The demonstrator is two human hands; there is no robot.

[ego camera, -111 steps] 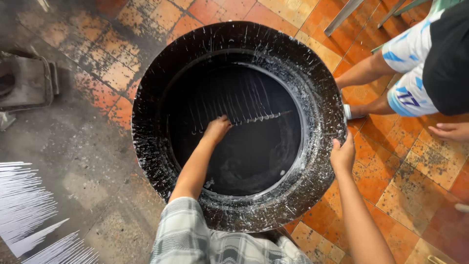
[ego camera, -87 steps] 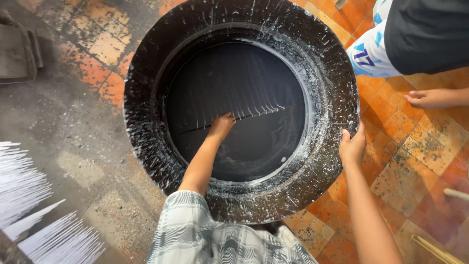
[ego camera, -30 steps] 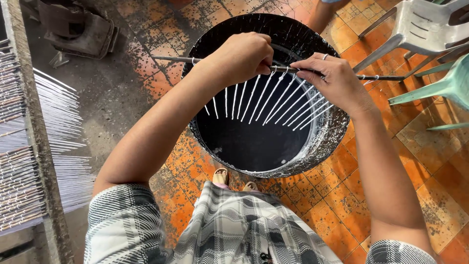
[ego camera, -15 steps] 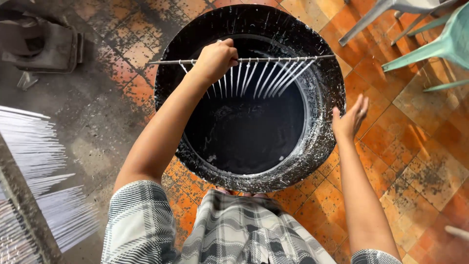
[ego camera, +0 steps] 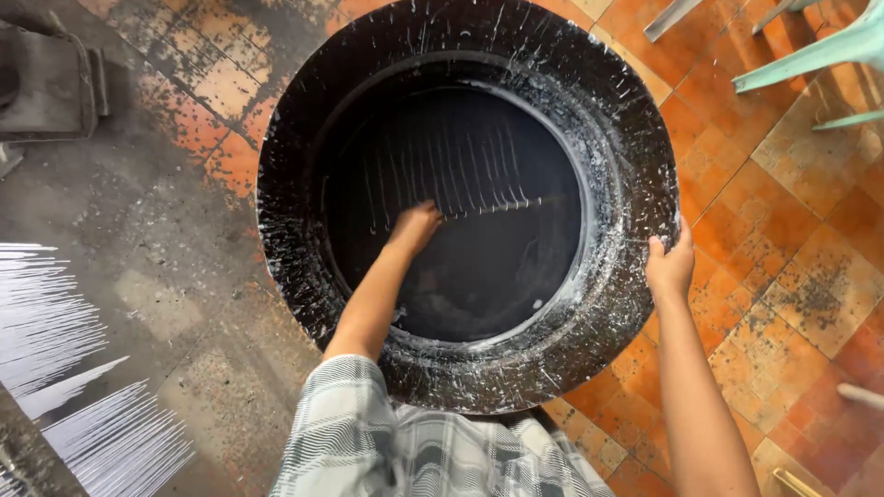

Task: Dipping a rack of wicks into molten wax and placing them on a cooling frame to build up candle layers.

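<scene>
Left hand (ego camera: 414, 227) deep inside black tub (ego camera: 635, 304), closed around left end of rack of thin sticks (ego camera: 460, 184); rack's bar runs left-right, sticks pointing toward far wall. Right hand (ego camera: 670, 267) grips tub's right rim.

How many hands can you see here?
2. The left hand is down inside the black tub, gripping a rack of thin sticks. The right hand rests on the tub's right rim. Nobody else's hands show.

No packages, labels, signs or screens show anywhere in view.
</scene>
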